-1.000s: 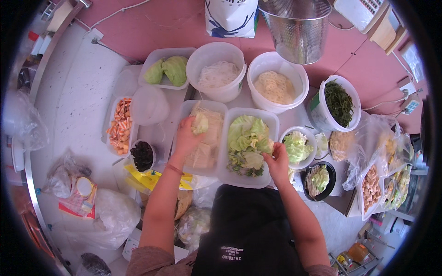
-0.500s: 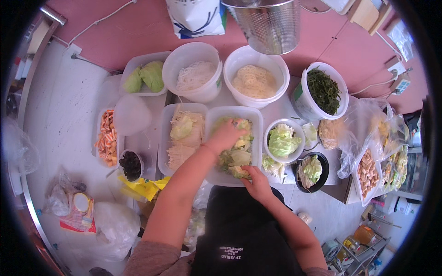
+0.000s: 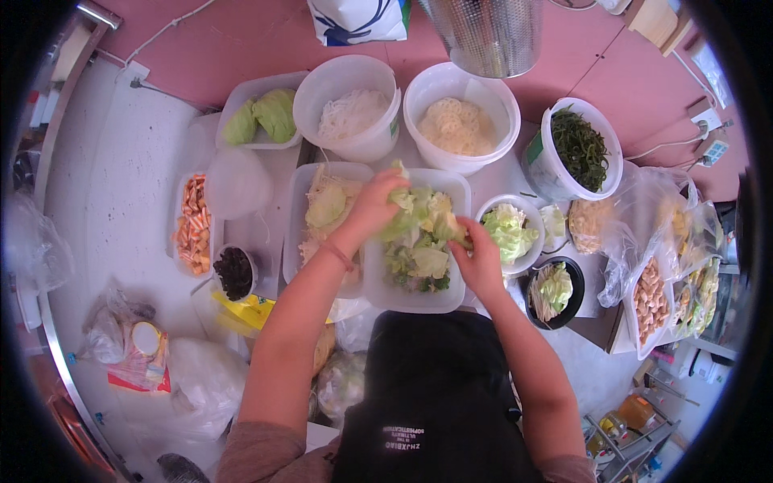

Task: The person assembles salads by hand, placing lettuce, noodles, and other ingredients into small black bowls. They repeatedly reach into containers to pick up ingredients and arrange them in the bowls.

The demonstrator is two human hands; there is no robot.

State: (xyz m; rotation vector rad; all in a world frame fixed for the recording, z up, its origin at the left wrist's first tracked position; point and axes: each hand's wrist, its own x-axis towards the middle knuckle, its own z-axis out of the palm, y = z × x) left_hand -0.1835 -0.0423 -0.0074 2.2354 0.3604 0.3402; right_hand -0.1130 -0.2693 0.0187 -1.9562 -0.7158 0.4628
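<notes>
My left hand [image 3: 375, 208] is closed on pale green leaf pieces [image 3: 420, 211], lifted over a translucent tub [image 3: 413, 305]. At the tub's right side, my right hand [image 3: 481, 259] has its fingers closed on the edge of the same leaves. Inside the tub lie more torn greens [image 3: 419, 262], some of them darker. Just left of it stands a second tub [image 3: 296, 189] with pale thin strands and a cabbage leaf [image 3: 325, 206], partly behind my left forearm.
White buckets hold white noodles [image 3: 354, 114], pale noodles [image 3: 457, 126] and dark green strips [image 3: 579, 149] along the back. A white bowl of cabbage [image 3: 509, 233] and a black bowl [image 3: 576, 304] stand right. Crab-stick pieces [image 3: 192, 225] lie left. A perforated metal strainer [image 3: 487, 36] hangs above.
Both hands have risen from inside the tub, lifting leaf pieces between them. My left hand has moved a little left and up, my right hand up and right. The whole view has shifted slightly.
</notes>
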